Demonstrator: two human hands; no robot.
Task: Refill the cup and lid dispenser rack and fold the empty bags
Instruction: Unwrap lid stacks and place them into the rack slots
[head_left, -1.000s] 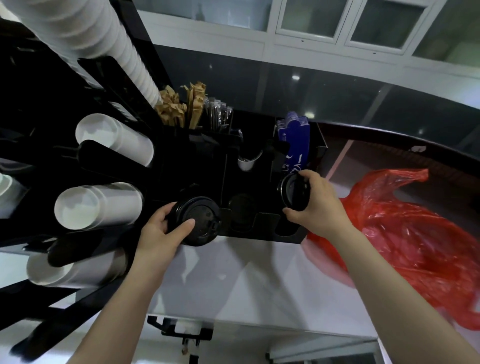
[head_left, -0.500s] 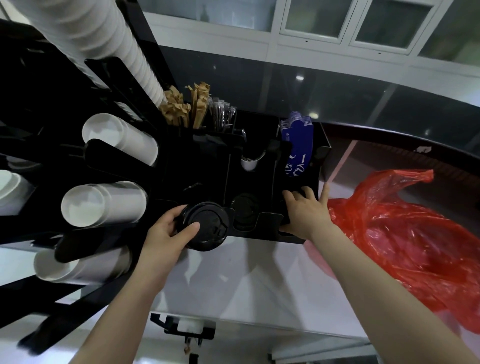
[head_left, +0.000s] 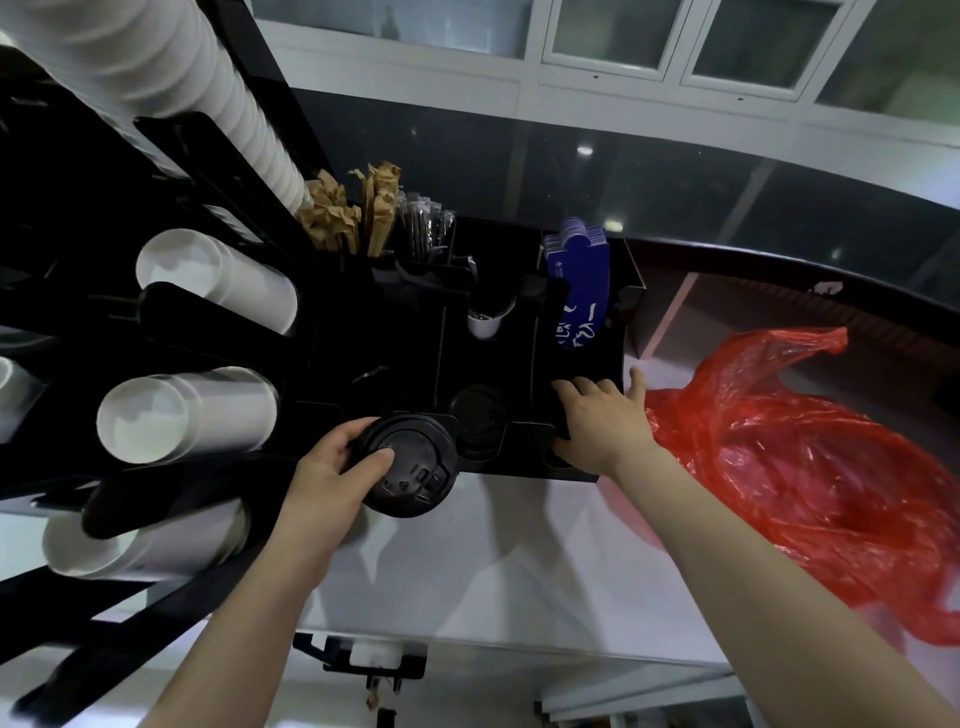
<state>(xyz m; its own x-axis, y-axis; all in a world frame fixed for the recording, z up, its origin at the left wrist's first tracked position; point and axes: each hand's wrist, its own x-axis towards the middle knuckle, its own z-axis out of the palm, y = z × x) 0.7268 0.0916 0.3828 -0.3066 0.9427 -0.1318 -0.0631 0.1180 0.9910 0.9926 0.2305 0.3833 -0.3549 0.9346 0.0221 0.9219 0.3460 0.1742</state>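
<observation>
The left hand (head_left: 332, 473) has a firm grip on a stack of black lids (head_left: 408, 465), thumb across the top, holding it at the mouth of the rack's (head_left: 374, 322) left slot, probably to line it up before sliding it in. The right hand (head_left: 602, 423) lies released, fingers straight, inside the right slot at the rack's end, pressing down there, seemingly seating lids I cannot see. The red bag (head_left: 810, 467) sprawls unfolded on the white worktop (head_left: 519, 561) just beside that hand, waiting until the slots are full.
</observation>
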